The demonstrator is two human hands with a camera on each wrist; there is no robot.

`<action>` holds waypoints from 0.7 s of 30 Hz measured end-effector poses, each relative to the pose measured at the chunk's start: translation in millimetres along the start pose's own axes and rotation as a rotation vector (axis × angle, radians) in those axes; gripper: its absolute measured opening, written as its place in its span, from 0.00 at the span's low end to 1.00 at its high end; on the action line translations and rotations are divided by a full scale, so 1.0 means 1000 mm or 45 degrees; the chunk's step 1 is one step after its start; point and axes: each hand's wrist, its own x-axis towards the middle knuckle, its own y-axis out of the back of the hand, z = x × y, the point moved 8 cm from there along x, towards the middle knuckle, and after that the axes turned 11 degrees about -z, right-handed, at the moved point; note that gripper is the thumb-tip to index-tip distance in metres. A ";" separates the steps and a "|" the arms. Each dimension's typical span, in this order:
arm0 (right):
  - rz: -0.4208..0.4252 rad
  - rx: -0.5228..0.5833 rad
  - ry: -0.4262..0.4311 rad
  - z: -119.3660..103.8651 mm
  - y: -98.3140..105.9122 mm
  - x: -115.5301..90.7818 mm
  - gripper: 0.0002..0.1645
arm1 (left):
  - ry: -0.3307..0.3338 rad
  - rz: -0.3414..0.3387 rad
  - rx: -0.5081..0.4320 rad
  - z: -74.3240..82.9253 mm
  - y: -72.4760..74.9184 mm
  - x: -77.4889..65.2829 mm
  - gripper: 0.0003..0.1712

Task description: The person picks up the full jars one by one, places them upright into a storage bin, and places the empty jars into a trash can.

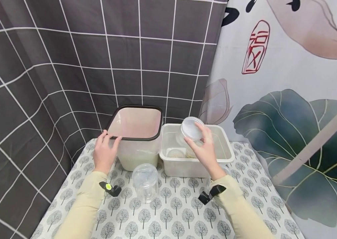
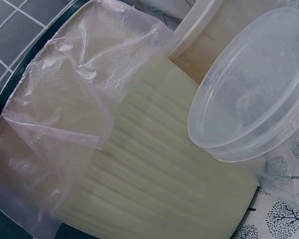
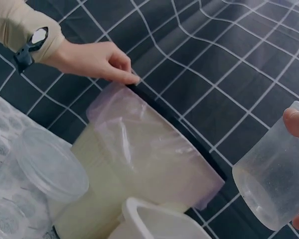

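A trash bin (image 1: 138, 154) with a dark rim and a thin pink bag (image 2: 84, 55) lining it stands at the back left. My left hand (image 1: 104, 152) grips the bin's rim at its near left corner, thumb and fingertips on the edge. Over the white plastic basin (image 1: 183, 168), my right hand (image 1: 206, 151) holds a clear plastic jar (image 3: 274, 169) between thumb and fingers. This jar is tilted, its pale round end facing up in the head view. Another clear lidded jar (image 1: 145, 184) stands on the table in front of the bin.
Inside the basin sit round clear containers (image 1: 175, 153), their contents hard to make out. Another clear object (image 1: 226, 170) is partly hidden behind my right wrist. A tree-print cloth (image 1: 165, 215) covers the table. Dark grid curtain (image 1: 156, 53) hangs behind; a patterned cloth hangs to the right.
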 end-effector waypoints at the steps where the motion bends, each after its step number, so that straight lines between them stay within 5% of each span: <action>1: -0.004 -0.002 0.015 -0.002 -0.002 0.002 0.36 | 0.000 -0.003 -0.002 0.000 0.000 0.000 0.23; 4: -0.017 -0.011 0.067 -0.009 -0.008 0.008 0.35 | -0.009 0.004 -0.003 0.002 -0.001 0.000 0.23; 11: -0.046 -0.065 0.109 0.022 -0.024 0.025 0.36 | -0.019 0.004 -0.004 0.002 -0.005 0.002 0.24; 21: -0.084 -0.041 0.132 0.010 -0.054 0.039 0.36 | -0.015 0.025 0.017 -0.001 -0.001 0.000 0.23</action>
